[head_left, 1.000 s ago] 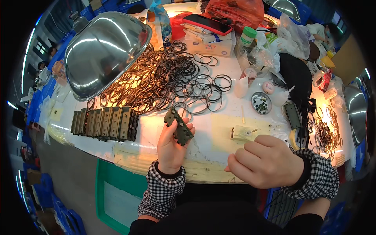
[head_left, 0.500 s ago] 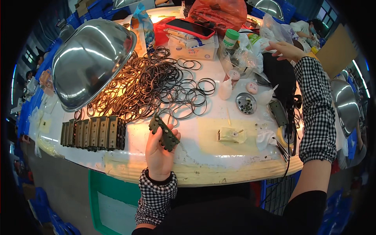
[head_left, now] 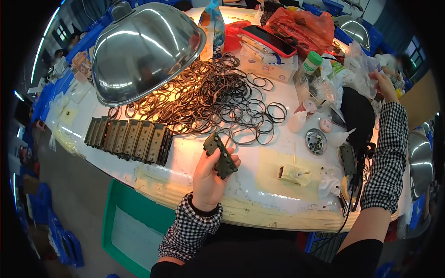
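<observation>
My left hand (head_left: 208, 183) is closed round a dark green toy tank hull (head_left: 220, 156), tilted, with small round wheel stubs along its edges. It is held up over the near part of the table. To its left stands a row of similar green hulls (head_left: 127, 139), packed side by side. Beyond it lies a large tangled heap of thin black-brown rubber loops (head_left: 204, 92). My right hand (head_left: 384, 85) reaches to the far right, fingers stretched out beside a clear plastic bag (head_left: 356, 69); I see nothing held in it.
A shiny metal lamp shade (head_left: 143, 51) hangs over the left side. A red-edged phone (head_left: 269, 41) rests on a box behind the loops. At right are a green-capped bottle (head_left: 312, 62), a round metal dish (head_left: 315, 142) with small parts, a small yellowish block (head_left: 293, 174), and cables.
The view has shifted, so the table's things sit further right. My right hand's spread fingers have drawn closer together near the plastic bag. My left hand still holds the hull.
</observation>
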Motion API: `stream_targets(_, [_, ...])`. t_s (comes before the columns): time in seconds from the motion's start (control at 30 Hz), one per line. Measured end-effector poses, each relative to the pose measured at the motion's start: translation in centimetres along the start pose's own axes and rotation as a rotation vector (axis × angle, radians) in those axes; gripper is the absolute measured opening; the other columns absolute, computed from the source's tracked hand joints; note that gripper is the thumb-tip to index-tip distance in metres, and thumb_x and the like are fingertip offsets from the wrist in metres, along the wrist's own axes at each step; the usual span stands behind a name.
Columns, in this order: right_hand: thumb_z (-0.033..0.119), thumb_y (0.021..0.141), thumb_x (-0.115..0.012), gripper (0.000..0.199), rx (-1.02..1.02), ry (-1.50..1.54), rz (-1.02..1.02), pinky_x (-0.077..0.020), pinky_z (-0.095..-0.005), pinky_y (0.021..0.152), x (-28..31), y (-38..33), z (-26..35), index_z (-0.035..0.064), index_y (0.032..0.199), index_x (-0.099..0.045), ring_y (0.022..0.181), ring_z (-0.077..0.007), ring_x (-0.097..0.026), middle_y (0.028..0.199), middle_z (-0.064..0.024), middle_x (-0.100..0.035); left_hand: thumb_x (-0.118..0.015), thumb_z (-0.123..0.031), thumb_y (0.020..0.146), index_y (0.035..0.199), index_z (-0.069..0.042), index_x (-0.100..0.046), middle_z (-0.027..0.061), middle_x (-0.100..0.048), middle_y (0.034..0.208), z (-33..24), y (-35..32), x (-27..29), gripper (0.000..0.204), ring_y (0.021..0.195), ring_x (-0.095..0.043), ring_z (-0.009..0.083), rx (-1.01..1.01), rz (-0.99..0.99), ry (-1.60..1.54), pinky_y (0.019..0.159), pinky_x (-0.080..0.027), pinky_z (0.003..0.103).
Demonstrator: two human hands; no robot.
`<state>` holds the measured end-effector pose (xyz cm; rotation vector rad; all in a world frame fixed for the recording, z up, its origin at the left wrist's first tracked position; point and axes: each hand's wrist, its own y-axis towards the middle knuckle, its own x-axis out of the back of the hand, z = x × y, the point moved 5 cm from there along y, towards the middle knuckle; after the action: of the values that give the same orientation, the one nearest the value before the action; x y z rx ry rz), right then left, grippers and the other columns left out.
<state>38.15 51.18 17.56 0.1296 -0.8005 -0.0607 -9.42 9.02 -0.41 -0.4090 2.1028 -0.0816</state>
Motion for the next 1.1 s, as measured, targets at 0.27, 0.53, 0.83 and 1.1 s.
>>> stream_targets(0.27, [0.034, 0.097, -0.053, 0.033, 0.518, -0.23, 0.424, -0.0385, -0.0208, 0.054, -6.9, -13.7, 19.8, 0.0033, 0.092, -0.065, 0.062, -0.0047, -0.049, 0.076, 0.0005, -0.059, -0.051, -0.016, 0.098, 0.12, -0.002, -0.047, 0.0153, -0.061, 0.109, -0.1, -0.4, 0.1, 0.026, 0.096, -0.065, 0.0259, -0.004, 0.009, -0.029, 0.09, -0.055, 0.043])
stream_targets(0.53, [0.029, 0.093, -0.056, 0.027, 1.164, -0.582, 0.995, -0.0498, -0.0417, 0.069, -23.1, -30.7, 28.4, 0.0039, 0.092, -0.067, 0.079, -0.0316, -0.063, 0.085, -0.013, -0.065, -0.051, -0.017, 0.098, 0.122, -0.004, -0.048, 0.0115, -0.061, 0.107, 0.0, -0.3, 0.0, 0.027, 0.094, -0.063, 0.0213, -0.005, -0.023, 0.024, 0.087, -0.054, 0.038])
stream_targets(0.83, [0.016, 0.09, -0.054, 0.017, 1.231, -0.598, 0.797, -0.0502, -0.0404, 0.08, -34.2, -27.8, 31.2, 0.0045, 0.098, -0.063, 0.092, -0.0303, -0.061, 0.109, -0.0101, -0.058, -0.052, -0.015, 0.097, 0.119, -0.002, -0.046, 0.0139, -0.062, 0.106, 0.2, -0.2, -0.5, 0.026, 0.095, -0.065, 0.0249, 0.015, 0.058, 0.01, 0.089, -0.055, 0.043])
stream_targets(1.1, [0.021, 0.095, -0.049, 0.027, 1.139, -0.774, 0.8, -0.0464, -0.0427, 0.093, -41.8, -23.6, 32.1, 0.0085, 0.115, -0.062, 0.113, -0.0288, -0.056, 0.122, -0.0104, -0.059, -0.052, -0.015, 0.097, 0.118, -0.001, -0.046, 0.0145, -0.061, 0.106, 0.0, -0.4, -0.3, 0.026, 0.094, -0.065, 0.0249, 0.016, 0.03, 0.019, 0.087, -0.056, 0.042])
